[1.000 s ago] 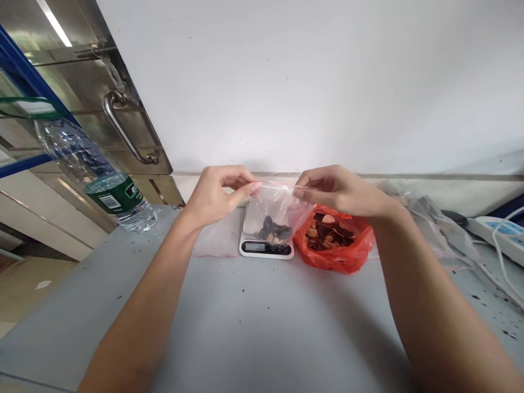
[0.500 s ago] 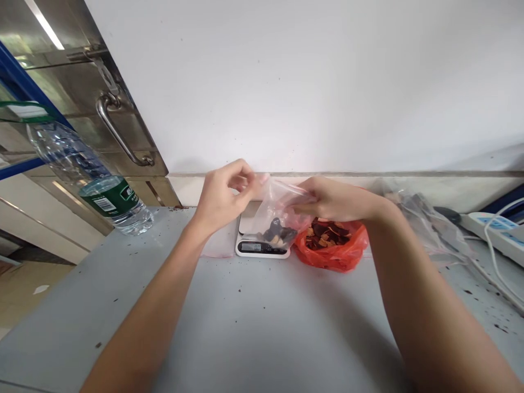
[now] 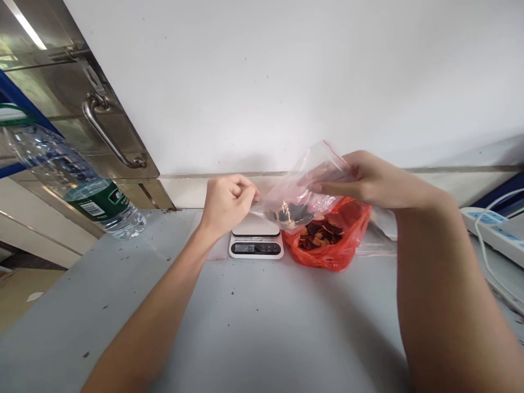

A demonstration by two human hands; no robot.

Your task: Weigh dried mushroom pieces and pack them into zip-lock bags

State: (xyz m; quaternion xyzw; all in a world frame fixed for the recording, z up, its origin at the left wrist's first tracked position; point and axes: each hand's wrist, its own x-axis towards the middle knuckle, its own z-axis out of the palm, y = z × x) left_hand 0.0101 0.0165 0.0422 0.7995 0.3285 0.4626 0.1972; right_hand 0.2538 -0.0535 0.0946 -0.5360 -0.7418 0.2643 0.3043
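A clear zip-lock bag (image 3: pixel 303 185) with a red line along its mouth is held tilted between my hands, with dark and pale dried pieces gathered low in it. My left hand (image 3: pixel 229 206) is closed in a pinch at the bag's lower left corner. On the other side my right hand (image 3: pixel 364 177) grips the bag near its mouth, some fingers showing through the plastic. Below sits a small white digital scale (image 3: pixel 256 249), its display reading 0.0. Right of it an open red plastic bag (image 3: pixel 333 256) holds dark reddish-brown dried slices, partly under the clear bag.
A large water bottle (image 3: pixel 102 199) with a green label stands at the left of the grey table (image 3: pixel 229 338). Flat clear bags (image 3: pixel 376 240) lie beyond the red bag. A white power strip (image 3: pixel 491 224) with a cable is at right. A white wall (image 3: pixel 262 82) rises behind.
The zip-lock bag has been lifted and tilted up to the right, off the scale and partly over the red bag. My right hand rose; my left moved down to the bag's lower corner.
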